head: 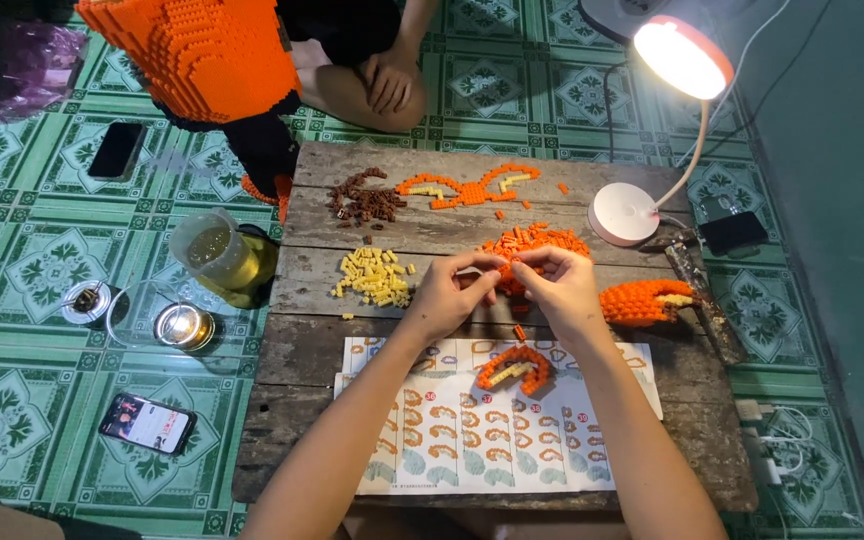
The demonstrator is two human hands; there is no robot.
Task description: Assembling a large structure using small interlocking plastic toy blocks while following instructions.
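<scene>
Both hands pinch tiny orange bricks, left hand [449, 296] and right hand [559, 287] fingertips meeting directly above the orange brick pile [537, 243] on the table [302, 350].

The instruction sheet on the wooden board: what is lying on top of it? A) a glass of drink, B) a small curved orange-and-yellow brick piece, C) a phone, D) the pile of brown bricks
B: a small curved orange-and-yellow brick piece rests on the instruction sheet, just below the left hand and right hand.
</scene>
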